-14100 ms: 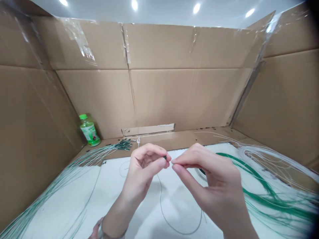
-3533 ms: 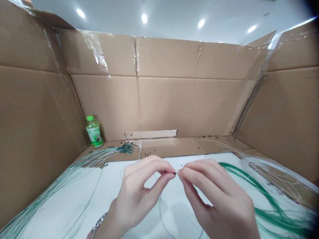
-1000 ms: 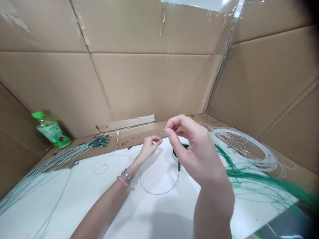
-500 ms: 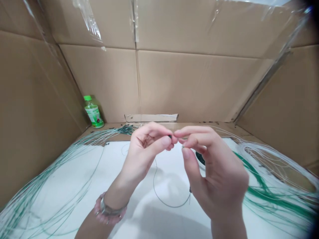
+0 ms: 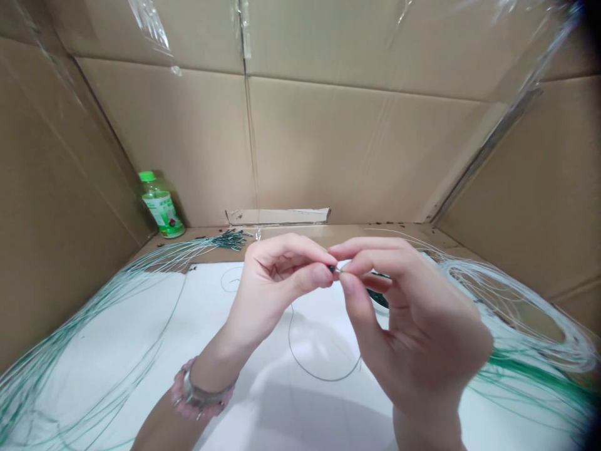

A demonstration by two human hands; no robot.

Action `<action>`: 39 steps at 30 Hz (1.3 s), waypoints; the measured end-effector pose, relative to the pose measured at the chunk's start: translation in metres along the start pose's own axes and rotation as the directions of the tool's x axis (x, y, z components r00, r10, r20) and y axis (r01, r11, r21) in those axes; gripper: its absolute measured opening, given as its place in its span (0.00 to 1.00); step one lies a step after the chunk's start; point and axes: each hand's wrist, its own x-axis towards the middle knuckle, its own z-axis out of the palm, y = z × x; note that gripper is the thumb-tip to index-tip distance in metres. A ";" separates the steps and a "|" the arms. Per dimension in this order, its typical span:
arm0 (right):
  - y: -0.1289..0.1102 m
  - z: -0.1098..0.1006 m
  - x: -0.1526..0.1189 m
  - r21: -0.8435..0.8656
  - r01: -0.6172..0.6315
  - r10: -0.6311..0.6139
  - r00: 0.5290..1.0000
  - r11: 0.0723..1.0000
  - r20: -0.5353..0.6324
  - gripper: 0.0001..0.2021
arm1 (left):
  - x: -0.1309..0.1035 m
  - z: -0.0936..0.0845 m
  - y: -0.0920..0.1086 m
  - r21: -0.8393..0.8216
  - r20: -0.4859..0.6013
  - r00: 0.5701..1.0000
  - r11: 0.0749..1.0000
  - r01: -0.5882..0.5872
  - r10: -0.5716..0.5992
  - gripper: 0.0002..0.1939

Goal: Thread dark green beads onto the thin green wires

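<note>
My left hand (image 5: 263, 291) is closed in a pinch, thumb against index finger, on a small dark green piece (image 5: 332, 269) whose exact kind I cannot make out. Facing it, my right hand (image 5: 417, 319) pinches a thin pale strand end (image 5: 339, 270) that meets the dark piece, or nearly so. The fingertips of both hands almost touch. Below them hangs a loop of thin dark line (image 5: 323, 379), running from behind my left hand to behind my right. Behind the right fingers, a round container with dark contents (image 5: 379, 299) is mostly hidden.
A bundle of green and white strands (image 5: 141, 282) with dark tips (image 5: 230, 239) spreads along the left. At the right lie a white coil (image 5: 535, 307) and green strands (image 5: 535, 369). A green-capped bottle (image 5: 162, 210) stands in the back left corner. Cardboard walls (image 5: 338, 144) enclose the white surface (image 5: 291, 351).
My right fingertips have come closer to my left ones, bringing the pale strand end up to the dark piece. The view has also shifted slightly, so the surroundings sit further left.
</note>
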 end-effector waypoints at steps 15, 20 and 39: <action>0.000 -0.005 0.000 -0.098 0.054 -0.053 0.998 0.994 0.018 0.07 | -0.001 0.000 0.002 0.220 -0.012 0.990 0.967 -0.132 0.138 0.05; 0.001 -0.005 0.002 -0.073 0.033 -0.032 0.999 0.997 0.015 0.07 | -0.003 0.000 0.006 0.340 0.011 0.976 0.917 -0.207 0.216 0.07; 0.001 -0.003 0.005 0.239 -0.107 0.110 0.994 0.965 -0.001 0.07 | -0.001 -0.002 0.001 0.513 0.071 0.879 0.738 -0.438 0.472 0.08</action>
